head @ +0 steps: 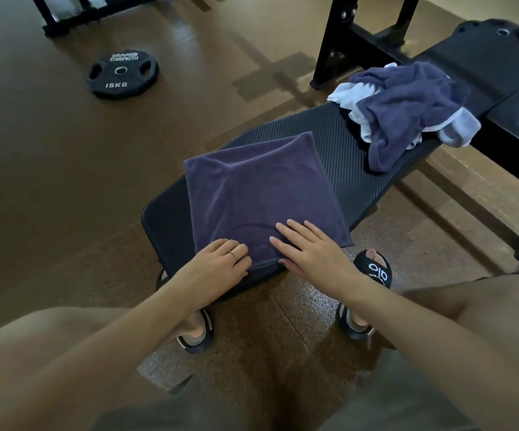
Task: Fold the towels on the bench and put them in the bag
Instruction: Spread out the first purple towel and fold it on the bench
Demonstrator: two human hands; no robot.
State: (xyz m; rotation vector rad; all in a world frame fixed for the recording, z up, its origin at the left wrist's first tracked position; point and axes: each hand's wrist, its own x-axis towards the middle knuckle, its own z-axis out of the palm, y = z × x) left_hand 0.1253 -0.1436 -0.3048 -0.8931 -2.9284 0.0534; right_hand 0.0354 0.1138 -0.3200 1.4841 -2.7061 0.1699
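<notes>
A dark purple towel lies folded flat in a rough square on the near end of the black bench. My left hand rests on the towel's near left corner with fingers curled over the edge. My right hand lies flat, fingers spread, on the near edge of the same towel. Farther along the bench sits a crumpled heap of a dark blue towel mixed with a pale blue-white one. No bag is in view.
A black 15 kg weight plate lies on the brown floor at far left. The black bench frame with uprights runs across the upper right. My knees and sandalled feet flank the bench's near end.
</notes>
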